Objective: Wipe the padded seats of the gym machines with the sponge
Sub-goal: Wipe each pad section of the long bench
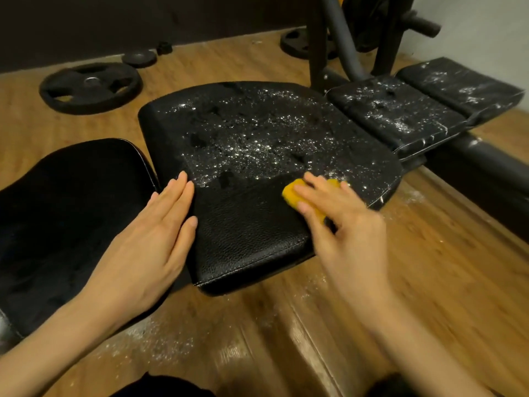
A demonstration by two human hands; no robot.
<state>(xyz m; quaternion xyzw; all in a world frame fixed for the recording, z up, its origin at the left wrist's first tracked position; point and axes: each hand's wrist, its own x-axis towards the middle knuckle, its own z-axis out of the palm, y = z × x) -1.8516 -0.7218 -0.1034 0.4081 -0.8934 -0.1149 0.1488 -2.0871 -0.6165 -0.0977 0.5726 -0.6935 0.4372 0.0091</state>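
wood floor [429,282]: four black pads, one sponge [294,193], three weight plates.

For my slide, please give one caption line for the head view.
Right hand wipes white powder off a black padded seat with a yellow sponge while the left hand rests flat on the seat.

— What's the floor [223,61] like?
— Warm brown wood-look planks, with white powder scattered along the near part.

— And the wall [86,21]?
— Dark along the far left; at the far right corner a pale wall [486,27] takes over.

— Anything lying about?
— A large black weight plate [90,87] flat on the floor at far left, a smaller disc [139,58] beyond it, another plate [297,43] by the dark metal frame [343,38].
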